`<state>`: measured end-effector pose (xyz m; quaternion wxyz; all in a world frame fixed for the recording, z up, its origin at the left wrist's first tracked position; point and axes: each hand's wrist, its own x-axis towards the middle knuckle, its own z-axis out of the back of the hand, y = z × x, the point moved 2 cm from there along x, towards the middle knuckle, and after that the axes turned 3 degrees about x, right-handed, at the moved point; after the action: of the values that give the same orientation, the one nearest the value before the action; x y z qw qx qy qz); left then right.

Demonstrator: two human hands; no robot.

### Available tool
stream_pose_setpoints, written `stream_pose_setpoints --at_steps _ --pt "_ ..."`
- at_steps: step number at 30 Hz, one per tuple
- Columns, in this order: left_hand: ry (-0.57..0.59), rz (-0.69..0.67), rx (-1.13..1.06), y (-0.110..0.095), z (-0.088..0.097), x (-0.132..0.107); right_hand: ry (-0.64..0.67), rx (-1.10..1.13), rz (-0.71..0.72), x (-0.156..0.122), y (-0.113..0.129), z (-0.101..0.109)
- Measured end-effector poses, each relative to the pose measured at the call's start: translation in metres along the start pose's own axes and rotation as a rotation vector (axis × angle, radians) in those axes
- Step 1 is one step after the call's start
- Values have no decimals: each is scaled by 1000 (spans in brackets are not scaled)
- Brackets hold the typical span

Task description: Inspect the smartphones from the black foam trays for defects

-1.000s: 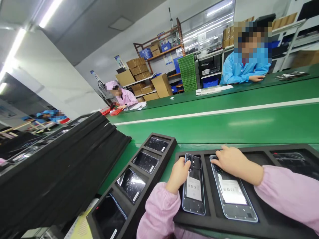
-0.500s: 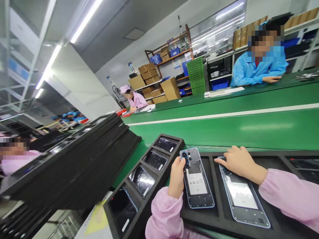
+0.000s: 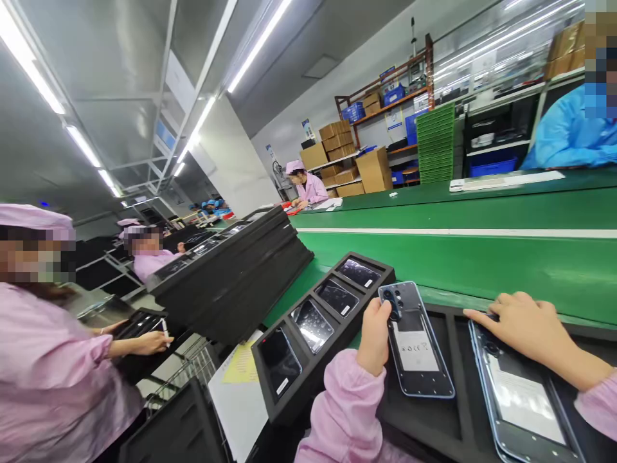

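My left hand (image 3: 375,334) grips a smartphone (image 3: 421,376) by its upper left side, thumb beside the camera lenses. The phone's back faces me, showing a white label under what looks like a clear cover. My right hand (image 3: 535,328) is closed over the top end of a second smartphone (image 3: 530,402), also back up, its lower end cut off by the frame edge. Both phones are over a black foam tray (image 3: 463,386) with compartments. Left of it, another foam tray (image 3: 315,379) holds several phones, screens up, each with a small white sticker.
Beyond the trays runs a green conveyor belt (image 3: 434,257). A tall stack of black foam trays (image 3: 236,283) stands to the left, near a paper sheet with a yellow note (image 3: 241,363). A co-worker in pink (image 3: 58,360) at far left holds a dark tray; others sit farther off.
My view has swung left, so the scene sits farther right and a co-worker at far left has come into view. Both hands keep hold of the same phones; the right one appears larger.
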<state>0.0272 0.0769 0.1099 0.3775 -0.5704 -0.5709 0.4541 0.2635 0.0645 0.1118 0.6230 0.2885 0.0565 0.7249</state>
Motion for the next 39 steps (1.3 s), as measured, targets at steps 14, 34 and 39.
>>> stream_pose_setpoints --at_steps 14,34,39 --pt "459 -174 6 19 -85 -49 -452 -224 583 -89 67 73" --pt "470 -526 67 39 -56 -105 -266 793 -23 -126 57 9" --pt "530 -720 196 39 -49 -107 -94 677 -30 -136 41 -7"
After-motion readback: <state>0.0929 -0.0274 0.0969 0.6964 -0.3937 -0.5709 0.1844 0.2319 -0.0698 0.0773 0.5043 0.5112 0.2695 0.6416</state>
